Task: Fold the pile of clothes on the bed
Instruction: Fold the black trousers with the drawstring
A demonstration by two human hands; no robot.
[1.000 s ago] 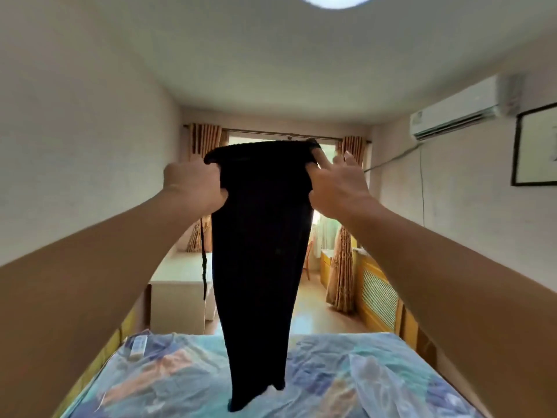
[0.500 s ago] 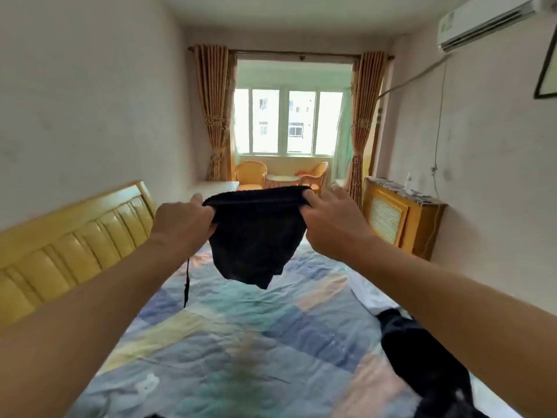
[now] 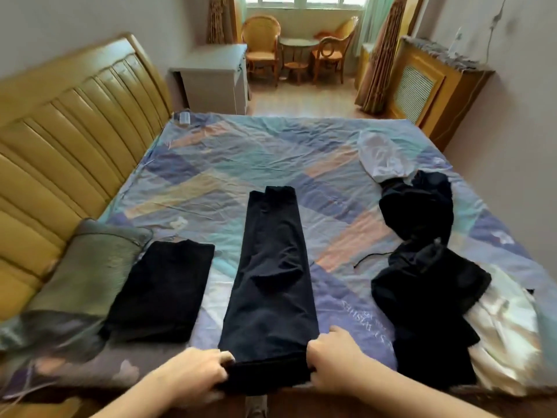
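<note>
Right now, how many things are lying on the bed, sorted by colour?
Black trousers laid out flat: 1
Black folded garment: 1
Black heap of unfolded clothes, pieces inside it can't be told apart: 1
White garment: 1
Grey-green pillow: 1
Total: 5

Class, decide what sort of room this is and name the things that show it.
Most likely a home bedroom: a patchwork-sheeted bed with a padded yellow headboard, and curtains beside wicker chairs.

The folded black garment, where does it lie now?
The folded black garment lies flat near the bed's left side, between the grey-green pillow and the long black trousers.
</note>
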